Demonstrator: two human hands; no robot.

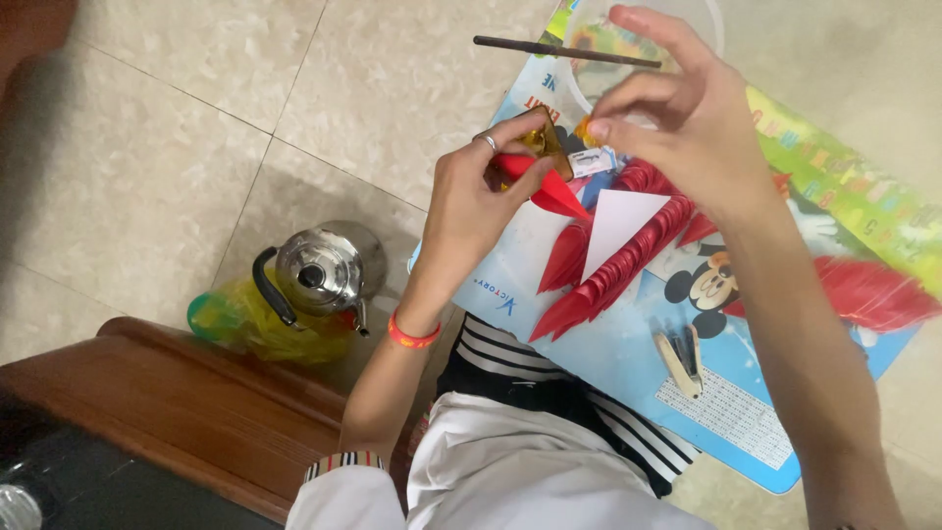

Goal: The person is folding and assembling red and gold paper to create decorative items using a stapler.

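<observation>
Fingers of your left hand (481, 201) are curled around a folded red paper cone (551, 189) and a small gold piece (543, 140), held above the blue printed mat (628, 363). Your right hand (677, 118) pinches a small orange bit (587, 129) just beside them. More red cones (613, 270) lie fanned beneath, with a stapler (680, 359) nearby.

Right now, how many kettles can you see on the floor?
1. The shiny metal kettle with a black handle stands on the tiled floor, left of the left hand, beside a yellow bag. Others may be out of view.
</observation>
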